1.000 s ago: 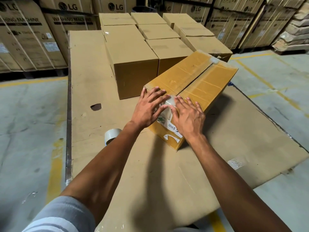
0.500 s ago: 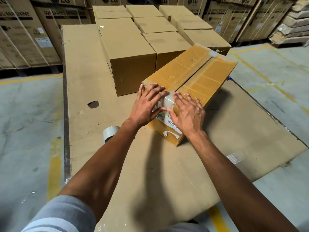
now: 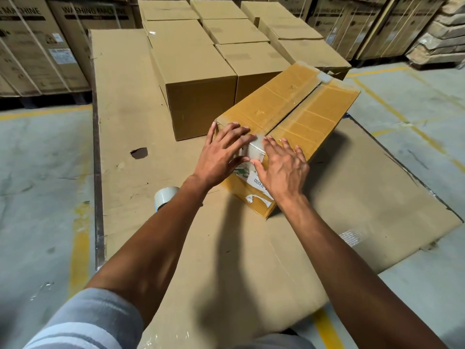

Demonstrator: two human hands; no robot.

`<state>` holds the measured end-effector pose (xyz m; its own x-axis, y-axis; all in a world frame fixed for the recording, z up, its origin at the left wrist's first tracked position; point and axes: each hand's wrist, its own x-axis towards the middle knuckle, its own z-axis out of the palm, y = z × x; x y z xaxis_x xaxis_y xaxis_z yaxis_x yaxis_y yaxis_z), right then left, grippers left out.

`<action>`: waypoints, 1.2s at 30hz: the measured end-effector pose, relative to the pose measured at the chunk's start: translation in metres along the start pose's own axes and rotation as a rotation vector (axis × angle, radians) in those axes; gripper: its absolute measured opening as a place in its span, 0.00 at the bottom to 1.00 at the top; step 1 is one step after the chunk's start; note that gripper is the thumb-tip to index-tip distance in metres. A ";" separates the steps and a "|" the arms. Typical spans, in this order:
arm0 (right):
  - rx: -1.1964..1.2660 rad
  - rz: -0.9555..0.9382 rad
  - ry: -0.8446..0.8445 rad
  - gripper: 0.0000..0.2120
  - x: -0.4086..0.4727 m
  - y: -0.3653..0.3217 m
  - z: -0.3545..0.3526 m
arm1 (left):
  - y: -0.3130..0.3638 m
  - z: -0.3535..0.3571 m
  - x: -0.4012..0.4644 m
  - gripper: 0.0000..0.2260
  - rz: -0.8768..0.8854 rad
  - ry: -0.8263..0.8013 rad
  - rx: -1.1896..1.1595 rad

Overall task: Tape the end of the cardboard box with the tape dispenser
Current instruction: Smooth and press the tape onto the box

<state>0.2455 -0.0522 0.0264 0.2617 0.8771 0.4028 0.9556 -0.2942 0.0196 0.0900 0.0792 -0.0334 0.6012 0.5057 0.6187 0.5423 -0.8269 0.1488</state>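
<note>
Both hands lie flat on the near end of the yellow cardboard box (image 3: 289,114). My left hand (image 3: 221,154) has its fingers spread over the box's near left corner; my right hand (image 3: 283,167) is spread just beside it, palm down over the printed label (image 3: 256,182). Neither grips anything. Clear tape (image 3: 255,148) shows between my fingertips, over the centre seam. Left of the box, partly hidden by my left forearm, sits the tape roll (image 3: 164,196) on the cardboard sheet (image 3: 120,96). Plain brown boxes (image 3: 191,69) stand just behind the box.
</note>
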 end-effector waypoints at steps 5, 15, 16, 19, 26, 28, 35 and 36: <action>-0.080 -0.043 -0.074 0.40 -0.006 -0.001 -0.004 | 0.000 0.000 -0.007 0.37 0.025 -0.037 0.058; 0.113 0.083 0.046 0.27 0.001 -0.006 -0.006 | 0.004 -0.009 0.005 0.20 -0.008 0.027 0.019; 0.113 0.081 0.066 0.26 0.001 -0.005 -0.005 | 0.005 -0.007 0.006 0.19 -0.024 0.051 0.021; 0.090 0.060 0.088 0.25 0.002 -0.003 -0.001 | 0.010 0.002 0.006 0.17 -0.068 0.093 0.036; -0.034 -0.037 0.056 0.29 -0.002 0.004 0.007 | -0.007 0.008 -0.004 0.28 0.019 -0.010 0.116; -0.047 -0.055 0.019 0.33 -0.003 0.004 0.006 | -0.009 0.007 -0.005 0.33 0.033 -0.059 0.138; 0.068 0.022 0.013 0.28 -0.002 0.002 0.002 | -0.010 -0.007 0.002 0.21 0.069 -0.021 0.099; 0.089 0.049 0.020 0.29 -0.001 0.000 0.002 | -0.008 -0.007 0.005 0.19 0.045 0.015 0.074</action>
<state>0.2451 -0.0519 0.0246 0.3062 0.8544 0.4197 0.9503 -0.3007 -0.0811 0.0841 0.0863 -0.0261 0.6171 0.4642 0.6354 0.5575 -0.8278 0.0633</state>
